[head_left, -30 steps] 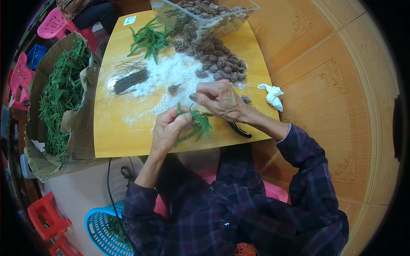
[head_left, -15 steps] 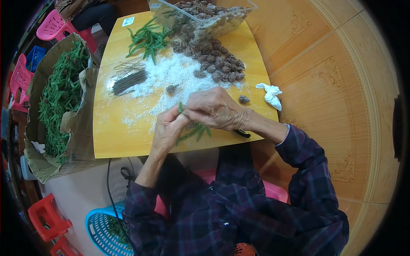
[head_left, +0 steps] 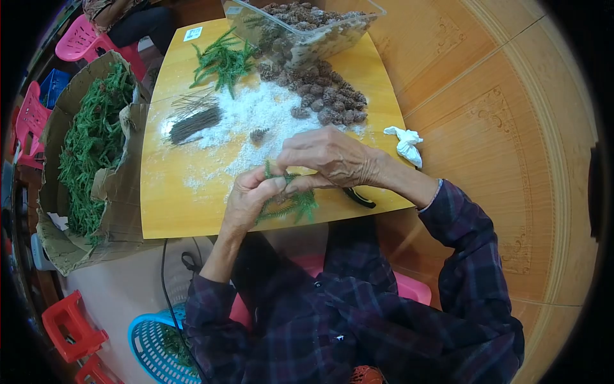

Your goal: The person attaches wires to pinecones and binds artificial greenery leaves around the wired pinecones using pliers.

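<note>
My left hand (head_left: 249,197) is closed, its thumb and fingers pinching a green artificial pine sprig (head_left: 299,206) over the table's near edge. My right hand (head_left: 332,157) arches over the same sprig, its thumb and fingertips closed at the stem beside my left thumb. Any small part between the fingertips is hidden. Needles stick up above my left thumb and spread out below both hands. Just beyond them, a single pine cone (head_left: 259,135) lies on white flakes (head_left: 265,109). A black tool handle (head_left: 359,198) shows under my right wrist.
On the yellow table (head_left: 173,211) are a bundle of thin wires (head_left: 195,125), green sprigs (head_left: 224,61), piled pine cones (head_left: 329,96) and a clear bin (head_left: 307,32) of cones. White crumpled plastic (head_left: 407,144) lies right. A cardboard box (head_left: 118,192) of greenery stands left; a blue basket (head_left: 150,349) below.
My right hand has shifted slightly right and its fingers have opened into a wider arch. The sprig has turned a little, and more of the black tool handle shows.
</note>
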Demonstrator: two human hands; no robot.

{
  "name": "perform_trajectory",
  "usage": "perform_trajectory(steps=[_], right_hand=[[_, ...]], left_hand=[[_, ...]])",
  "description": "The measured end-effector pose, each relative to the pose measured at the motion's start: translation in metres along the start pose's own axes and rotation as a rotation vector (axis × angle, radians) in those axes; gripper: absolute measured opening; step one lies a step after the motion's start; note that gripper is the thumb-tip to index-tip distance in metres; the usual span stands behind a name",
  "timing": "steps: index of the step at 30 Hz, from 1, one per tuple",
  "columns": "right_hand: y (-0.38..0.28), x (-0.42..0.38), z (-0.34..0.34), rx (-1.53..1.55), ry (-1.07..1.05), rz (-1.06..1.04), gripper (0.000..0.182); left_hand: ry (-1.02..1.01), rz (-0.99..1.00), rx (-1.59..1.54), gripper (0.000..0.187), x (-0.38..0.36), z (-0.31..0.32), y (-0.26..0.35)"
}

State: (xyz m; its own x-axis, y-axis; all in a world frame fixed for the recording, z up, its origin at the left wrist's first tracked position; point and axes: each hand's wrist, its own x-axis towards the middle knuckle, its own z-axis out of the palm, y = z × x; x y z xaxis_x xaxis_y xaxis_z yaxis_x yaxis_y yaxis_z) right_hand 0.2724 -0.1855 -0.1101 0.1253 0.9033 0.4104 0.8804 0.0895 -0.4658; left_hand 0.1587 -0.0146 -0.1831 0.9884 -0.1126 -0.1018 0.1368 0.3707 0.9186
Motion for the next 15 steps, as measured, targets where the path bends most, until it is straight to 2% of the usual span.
perform_trajectory(steps=[4,10,13,15], right_hand=[[0.000,0.005,-0.002,-0.170,-0.060,-0.077,0.018],[0.004,0.003,0.006,-0.260,-0.055,-0.036,0.015],[-0.003,0.002,0.009,-0.233,-0.056,0.084,0.016],[-0.001,0.003,0.011,-0.040,-0.143,0.329,0.020]], left_hand=[[-0.037,0.034,0.003,0.018,0.000,0.005,0.004],[0.001,0.108,0.059,0.018,-0.002,0.009,0.003],[0.032,0.168,0.120,0.017,-0.002,0.009,-0.001],[0.065,0.170,0.158,0.017,-0.002,0.011,-0.002]])
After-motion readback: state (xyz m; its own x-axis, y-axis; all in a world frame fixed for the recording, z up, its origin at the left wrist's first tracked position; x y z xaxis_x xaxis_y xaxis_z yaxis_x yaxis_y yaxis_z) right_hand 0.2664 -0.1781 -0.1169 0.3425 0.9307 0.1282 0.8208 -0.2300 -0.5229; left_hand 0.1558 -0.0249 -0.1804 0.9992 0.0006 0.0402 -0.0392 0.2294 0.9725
